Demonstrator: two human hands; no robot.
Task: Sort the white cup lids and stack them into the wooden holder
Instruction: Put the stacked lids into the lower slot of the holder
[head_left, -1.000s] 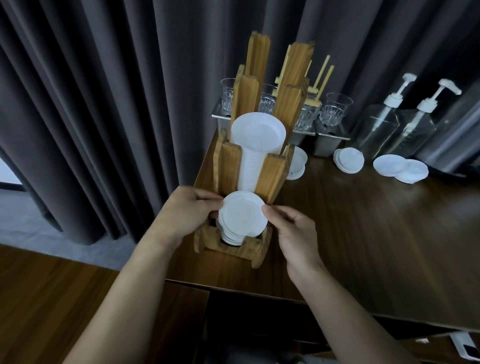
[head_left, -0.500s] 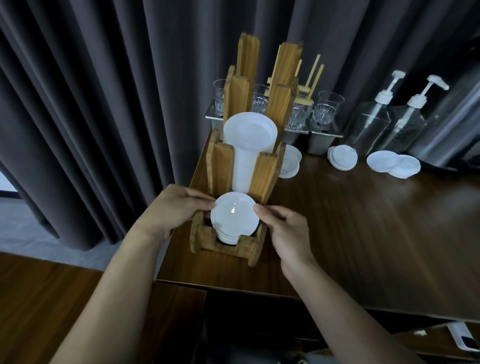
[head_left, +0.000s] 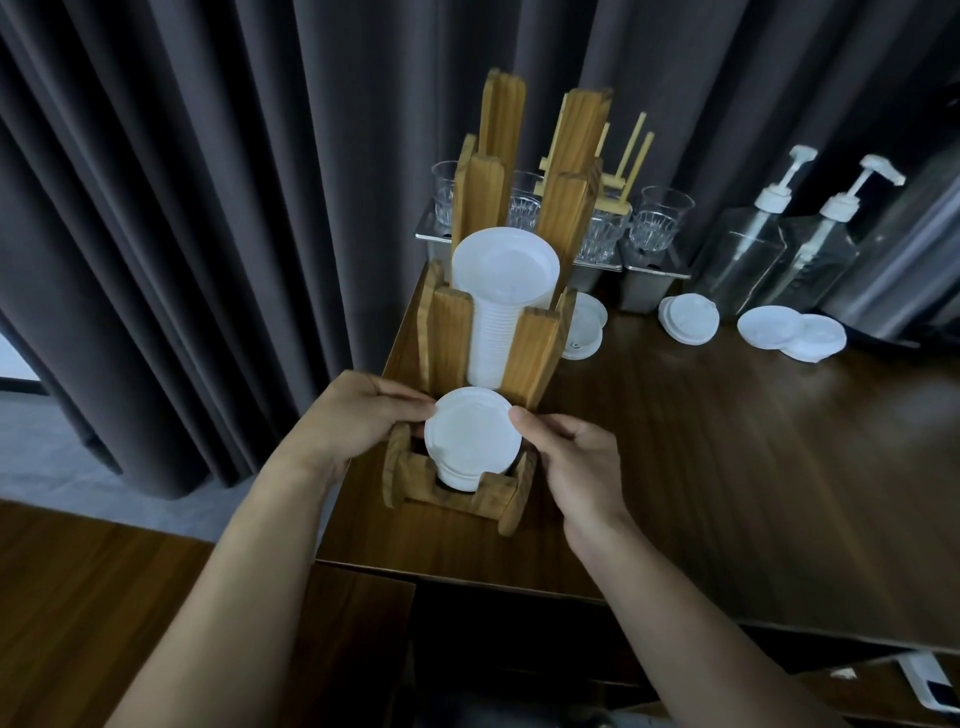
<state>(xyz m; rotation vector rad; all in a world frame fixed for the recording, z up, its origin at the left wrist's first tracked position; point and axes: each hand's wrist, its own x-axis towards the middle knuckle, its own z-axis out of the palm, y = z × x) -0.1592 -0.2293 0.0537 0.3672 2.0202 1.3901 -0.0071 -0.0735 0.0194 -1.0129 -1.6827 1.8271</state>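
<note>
Both left hand and right hand pinch lids over dark wood table, grey curtains behind.

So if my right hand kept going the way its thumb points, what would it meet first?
The top round white plastic lid in the front slot of the wooden holder; your right hand seems to touch its rim.

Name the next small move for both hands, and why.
Probably lower the lid stack down into the front slot of the wooden holder: left hand and right hand pinch its rim on opposite sides, and its top lid sits above the slot's low walls.
</note>
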